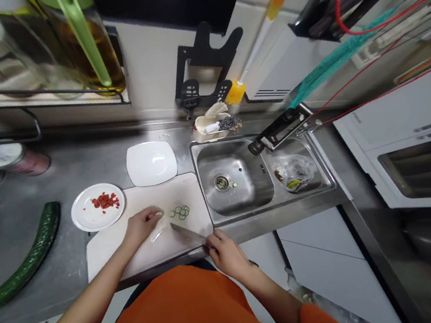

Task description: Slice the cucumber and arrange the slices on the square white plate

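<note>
My right hand (224,251) grips the handle of a knife (188,232), whose blade points left over the white cutting board (131,248). Over the board's middle, my left hand (143,226) has its fingertips pinched on a small pale-green cucumber piece (159,215). Several thin cucumber slices (181,212) lie on the board just right of that piece, beyond the knife tip. A white plate with chopped red pieces (105,201) sits at the board's upper left corner. An empty white square dish (151,163) is at the board's far edge.
A long cucumber (38,253) lies on the steel counter at left, near a pink-and-white can (18,157). Right of the board is a double sink (234,180) with a plastic bag (295,172) in its right basin. A bottle shelf (42,100) overhangs the back left.
</note>
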The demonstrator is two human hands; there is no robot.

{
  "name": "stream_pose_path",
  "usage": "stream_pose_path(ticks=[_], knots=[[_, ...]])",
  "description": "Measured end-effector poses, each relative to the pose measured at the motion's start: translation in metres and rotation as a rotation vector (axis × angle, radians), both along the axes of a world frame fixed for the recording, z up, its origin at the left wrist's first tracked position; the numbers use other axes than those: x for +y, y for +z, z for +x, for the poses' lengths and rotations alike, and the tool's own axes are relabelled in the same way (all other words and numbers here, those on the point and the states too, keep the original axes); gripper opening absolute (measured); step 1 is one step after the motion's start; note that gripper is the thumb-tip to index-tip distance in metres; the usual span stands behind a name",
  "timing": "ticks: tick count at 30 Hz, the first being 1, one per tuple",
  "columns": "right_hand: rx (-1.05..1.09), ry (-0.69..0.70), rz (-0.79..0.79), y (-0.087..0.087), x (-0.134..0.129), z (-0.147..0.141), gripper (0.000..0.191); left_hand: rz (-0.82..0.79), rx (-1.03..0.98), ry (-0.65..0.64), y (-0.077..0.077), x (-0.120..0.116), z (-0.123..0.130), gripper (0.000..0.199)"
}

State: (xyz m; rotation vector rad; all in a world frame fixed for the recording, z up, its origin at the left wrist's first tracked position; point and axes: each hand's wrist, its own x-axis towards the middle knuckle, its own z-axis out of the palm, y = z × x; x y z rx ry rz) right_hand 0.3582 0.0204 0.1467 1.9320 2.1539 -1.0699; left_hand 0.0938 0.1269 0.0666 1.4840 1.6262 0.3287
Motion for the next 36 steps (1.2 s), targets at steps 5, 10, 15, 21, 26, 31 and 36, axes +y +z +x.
stream_pose_path(ticks=[5, 10, 15, 21, 26, 31, 36], knots=[[0.051, -0.061, -0.048, -0.014, 0.007, -0.015, 0.021, 0.021, 0.069, 0.004, -0.005, -0.009, -0.019, 0.028], [0.025, -0.037, -0.07, -0.018, 0.017, -0.022, 0.023, 0.209, 0.095, -0.066, -0.013, -0.017, -0.021, 0.027], [0.003, 0.009, -0.096, -0.017, 0.023, -0.038, 0.025, 0.37, 0.136, -0.074, -0.029, -0.03, -0.024, 0.029], [-0.086, 0.053, -0.156, -0.014, 0.032, -0.058, 0.025, 0.434, 0.156, -0.065, -0.036, -0.034, -0.024, 0.026], [-0.166, 0.093, -0.178, -0.009, 0.04, -0.066, 0.026, 0.478, 0.177, -0.021, -0.038, -0.036, -0.019, 0.028], [-0.255, 0.155, -0.257, -0.006, 0.047, -0.073, 0.033, 0.539, 0.18, 0.039, -0.039, -0.041, -0.018, 0.029], [-0.268, 0.205, -0.213, -0.003, 0.047, -0.078, 0.039, 0.627, 0.171, 0.045, -0.043, -0.045, -0.02, 0.027]])
